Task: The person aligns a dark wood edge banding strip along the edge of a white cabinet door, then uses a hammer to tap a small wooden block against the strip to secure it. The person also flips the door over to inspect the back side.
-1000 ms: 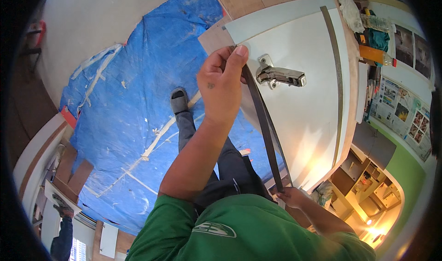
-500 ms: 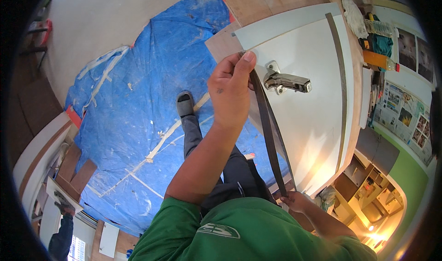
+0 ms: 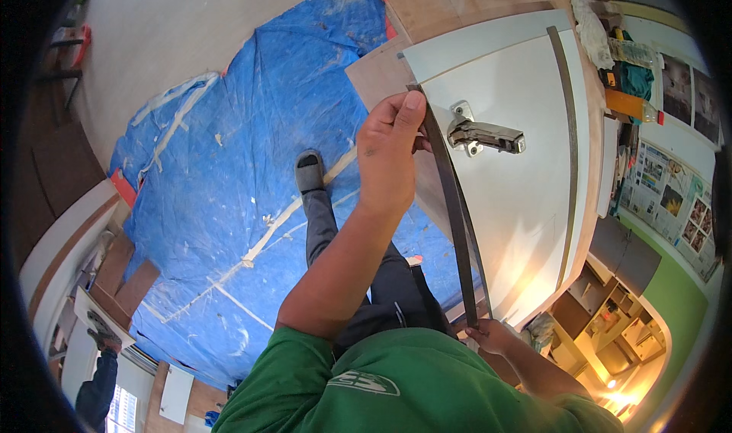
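Observation:
A long, dark, flexible strip (image 3: pixel 460 238), like edge banding, runs along the near edge of a white cabinet door panel (image 3: pixel 518 219). My left hand (image 3: pixel 387 154) pinches its far end between thumb and fingers, close to the panel's far left corner. Lower down, by my right hip, my right hand (image 3: pixel 494 336) has its fingers closed on the strip's other end. Between my hands the strip hangs slightly apart from a thin dark line of edge behind it. A metal concealed hinge (image 3: pixel 488 135) is fixed to the panel, just right of my left hand.
Another dark strip (image 3: pixel 569 128) lies along the panel's right side. A plywood sheet (image 3: pixel 450 2) extends beyond it. Blue tarpaulin (image 3: pixel 221 173) with tape covers the floor. An orange bottle (image 3: pixel 633 106) and clutter stand at right. Another person's dark sleeve (image 3: pixel 99 395) shows at lower left.
The panel and hinge sit slightly farther right in the picture. My left hand has shifted a little against the strip's end, whose tip shows above the thumb. Both hands keep hold.

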{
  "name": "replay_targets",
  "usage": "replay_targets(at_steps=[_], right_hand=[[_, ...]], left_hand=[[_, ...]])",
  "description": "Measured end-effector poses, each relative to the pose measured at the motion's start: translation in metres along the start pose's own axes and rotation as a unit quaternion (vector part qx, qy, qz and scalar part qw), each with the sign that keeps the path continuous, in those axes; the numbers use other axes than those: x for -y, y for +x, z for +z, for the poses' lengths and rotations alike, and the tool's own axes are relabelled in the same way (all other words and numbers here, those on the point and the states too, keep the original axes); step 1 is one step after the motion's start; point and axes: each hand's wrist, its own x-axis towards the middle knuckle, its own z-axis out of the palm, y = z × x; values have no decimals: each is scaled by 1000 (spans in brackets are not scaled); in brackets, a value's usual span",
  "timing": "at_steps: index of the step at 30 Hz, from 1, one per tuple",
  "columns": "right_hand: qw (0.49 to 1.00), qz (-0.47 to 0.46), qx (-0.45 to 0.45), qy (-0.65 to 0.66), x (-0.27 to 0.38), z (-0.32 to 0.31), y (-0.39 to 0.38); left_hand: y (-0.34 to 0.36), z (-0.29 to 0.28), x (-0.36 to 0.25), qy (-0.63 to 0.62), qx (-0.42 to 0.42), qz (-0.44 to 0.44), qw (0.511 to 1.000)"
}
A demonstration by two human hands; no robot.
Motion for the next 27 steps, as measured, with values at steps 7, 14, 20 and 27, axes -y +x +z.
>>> replay_targets(at_steps=[7, 14, 20, 27], right_hand=[[1000, -22, -5, -8, 9, -4, -1], [998, 45, 22, 35, 23, -9, -4], [998, 62, 26, 21, 16, -7, -2], [996, 71, 48, 35, 28, -14, -3]], left_hand=[[1, -7, -1, -1, 1, -20, 1000], [3, -7, -2, 2, 0, -18, 1000], [6, -4, -7, 18, -26, -34, 999], [6, 1, -11, 18, -40, -24, 999]])
